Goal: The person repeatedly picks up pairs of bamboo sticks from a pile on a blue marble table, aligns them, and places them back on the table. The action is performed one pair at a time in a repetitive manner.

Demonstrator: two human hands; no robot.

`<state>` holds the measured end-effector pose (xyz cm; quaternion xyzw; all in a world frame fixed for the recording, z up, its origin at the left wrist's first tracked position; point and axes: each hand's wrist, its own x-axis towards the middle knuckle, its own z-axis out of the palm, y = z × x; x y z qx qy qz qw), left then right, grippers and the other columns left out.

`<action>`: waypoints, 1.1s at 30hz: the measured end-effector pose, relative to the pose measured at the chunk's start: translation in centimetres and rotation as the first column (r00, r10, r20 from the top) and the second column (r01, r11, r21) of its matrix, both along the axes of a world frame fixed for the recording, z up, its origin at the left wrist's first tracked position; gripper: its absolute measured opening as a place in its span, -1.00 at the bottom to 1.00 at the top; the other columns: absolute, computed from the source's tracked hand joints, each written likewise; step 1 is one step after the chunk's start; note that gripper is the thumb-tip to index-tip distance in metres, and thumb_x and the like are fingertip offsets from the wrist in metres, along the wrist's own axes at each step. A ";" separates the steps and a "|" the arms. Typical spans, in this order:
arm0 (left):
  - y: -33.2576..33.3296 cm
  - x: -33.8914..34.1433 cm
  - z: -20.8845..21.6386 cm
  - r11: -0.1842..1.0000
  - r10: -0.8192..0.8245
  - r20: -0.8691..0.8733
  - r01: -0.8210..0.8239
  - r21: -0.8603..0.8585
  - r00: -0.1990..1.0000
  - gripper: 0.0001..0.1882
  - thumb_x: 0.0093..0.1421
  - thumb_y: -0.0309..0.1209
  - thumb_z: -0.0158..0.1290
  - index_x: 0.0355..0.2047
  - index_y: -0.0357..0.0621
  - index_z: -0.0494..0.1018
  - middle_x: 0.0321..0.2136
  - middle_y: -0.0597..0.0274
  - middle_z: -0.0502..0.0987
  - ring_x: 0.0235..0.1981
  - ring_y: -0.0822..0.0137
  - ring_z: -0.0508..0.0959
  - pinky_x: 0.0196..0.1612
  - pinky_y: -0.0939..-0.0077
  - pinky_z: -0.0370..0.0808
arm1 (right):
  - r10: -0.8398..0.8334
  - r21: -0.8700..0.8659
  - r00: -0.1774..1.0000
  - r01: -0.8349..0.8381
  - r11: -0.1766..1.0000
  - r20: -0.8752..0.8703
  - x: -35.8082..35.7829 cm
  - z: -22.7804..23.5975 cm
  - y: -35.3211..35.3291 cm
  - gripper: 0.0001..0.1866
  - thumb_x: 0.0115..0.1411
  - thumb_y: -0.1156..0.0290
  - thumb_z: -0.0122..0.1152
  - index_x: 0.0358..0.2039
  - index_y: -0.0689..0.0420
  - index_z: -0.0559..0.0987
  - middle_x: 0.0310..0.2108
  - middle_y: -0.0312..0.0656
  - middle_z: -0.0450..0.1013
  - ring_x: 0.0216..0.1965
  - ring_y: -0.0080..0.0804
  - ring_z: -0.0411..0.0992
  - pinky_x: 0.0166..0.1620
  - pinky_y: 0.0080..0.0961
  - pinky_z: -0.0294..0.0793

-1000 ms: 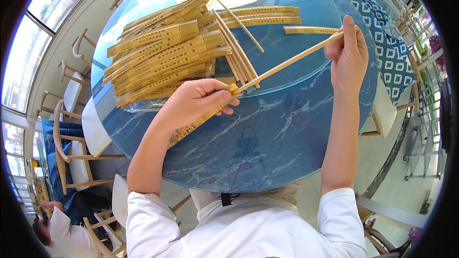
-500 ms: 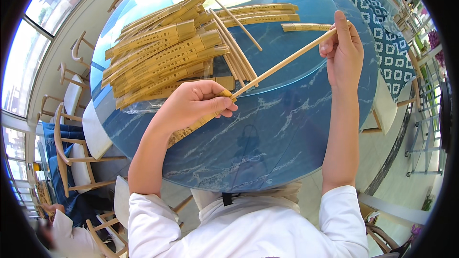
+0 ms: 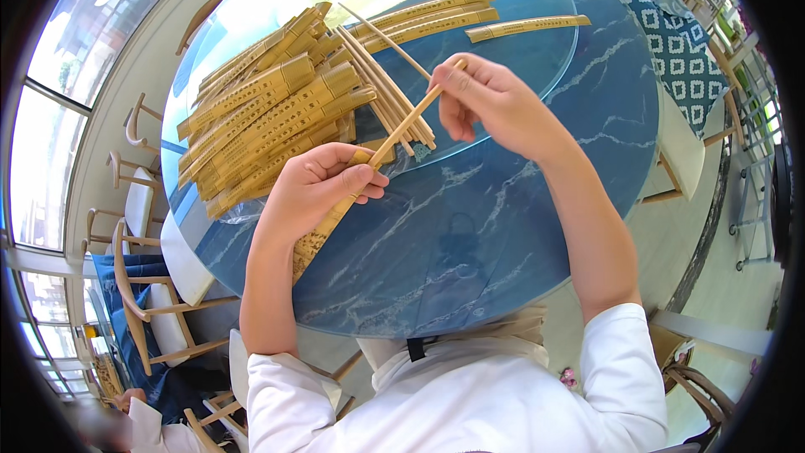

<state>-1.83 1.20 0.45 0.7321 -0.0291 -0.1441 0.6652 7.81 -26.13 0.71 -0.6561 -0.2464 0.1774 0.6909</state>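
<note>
My left hand [image 3: 323, 186] is closed round a gold paper chopstick sleeve [image 3: 312, 250], which slants down past my wrist. A pair of light wooden chopsticks [image 3: 413, 117] runs into the sleeve's upper opening. The fingers of my right hand [image 3: 496, 102] pinch the outer ends of this pair. Just beyond my hands, several bare chopsticks [image 3: 386, 88] lie side by side on the table, one of them apart at an angle. Left of them is a large heap of gold paper chopstick sleeves [image 3: 268, 109]; whether all are filled I cannot tell.
The round blue marbled table [image 3: 503, 235] carries a glass turntable [image 3: 549, 63]. More gold sleeves [image 3: 436, 18] lie at the back, with a single sleeve [image 3: 528, 28] to their right. Wooden chairs [image 3: 159, 310] stand at the left. A patterned cloth [image 3: 683, 63] hangs at the right.
My right hand has come down and left toward my left hand. Less of the chopsticks shows outside the sleeve; they have slid deeper in. The view has shifted slightly.
</note>
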 end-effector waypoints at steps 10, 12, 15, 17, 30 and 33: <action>-0.3 -0.2 -0.3 0.999 0.016 0.029 -0.014 -0.052 0.999 -0.71 0.43 -0.44 0.15 0.08 -0.35 0.49 -0.18 -0.01 0.71 -0.22 0.30 0.74 -0.14 0.47 0.69 | 0.033 -0.030 0.999 -0.034 0.999 -0.010 -2.0 -0.1 2.0 -0.79 0.51 0.27 0.16 -0.18 0.15 0.54 -0.53 -0.37 0.45 -0.52 -0.70 0.34 -0.45 -0.68 0.33; -0.5 -0.3 0.0 0.999 0.018 0.029 -0.017 -0.045 0.999 -0.70 0.43 -0.42 0.15 0.08 -0.34 0.48 -0.18 -0.01 0.71 -0.23 0.31 0.74 -0.15 0.47 0.68 | 0.007 0.036 1.000 -0.007 0.999 0.001 -1.5 -0.3 1.6 -0.79 0.51 0.26 0.15 -0.18 0.15 0.54 -0.52 -0.36 0.46 -0.52 -0.68 0.36 -0.44 -0.67 0.36; 0.7 -0.1 -0.2 0.998 -0.053 0.014 0.053 0.020 0.998 -0.69 0.49 -0.32 0.08 0.06 -0.34 0.50 -0.20 0.02 0.71 -0.24 0.33 0.73 -0.17 0.46 0.69 | -0.169 0.131 0.986 0.166 0.977 0.009 -0.4 0.3 0.7 -0.76 0.51 0.23 0.15 -0.20 0.15 0.55 -0.52 -0.36 0.49 -0.52 -0.68 0.39 -0.42 -0.67 0.40; 0.7 -0.1 0.0 0.997 -0.065 0.008 0.064 0.050 0.998 -0.68 0.51 -0.30 0.05 0.04 -0.35 0.52 -0.21 0.03 0.71 -0.25 0.34 0.72 -0.18 0.46 0.69 | -0.296 0.176 0.955 0.287 0.942 0.027 0.4 0.6 0.0 -0.70 0.52 0.17 0.10 -0.20 0.15 0.58 -0.51 -0.35 0.53 -0.51 -0.68 0.42 -0.40 -0.68 0.44; 0.3 -0.3 0.4 0.974 0.102 0.097 -0.119 0.193 0.990 -0.68 0.52 -0.31 0.04 -0.03 -0.40 0.56 -0.27 0.10 0.71 -0.28 0.37 0.71 -0.19 0.49 0.67 | -0.298 -0.235 0.859 0.418 0.877 0.415 -2.8 0.5 2.3 -0.60 0.53 0.17 0.03 -0.09 0.27 0.64 -0.58 0.02 0.53 -0.55 -0.10 0.54 -0.42 -0.33 0.49; 1.1 0.0 0.3 0.959 0.150 0.174 -0.186 0.212 0.973 -0.68 0.52 -0.31 0.04 -0.04 -0.40 0.56 -0.27 0.11 0.71 -0.30 0.38 0.69 -0.17 0.50 0.66 | -0.340 -0.232 0.799 0.499 0.835 0.496 -1.1 0.3 1.3 -0.63 0.49 0.20 0.08 -0.15 0.29 0.65 -0.50 0.00 0.58 -0.42 0.00 0.57 -0.30 -0.25 0.55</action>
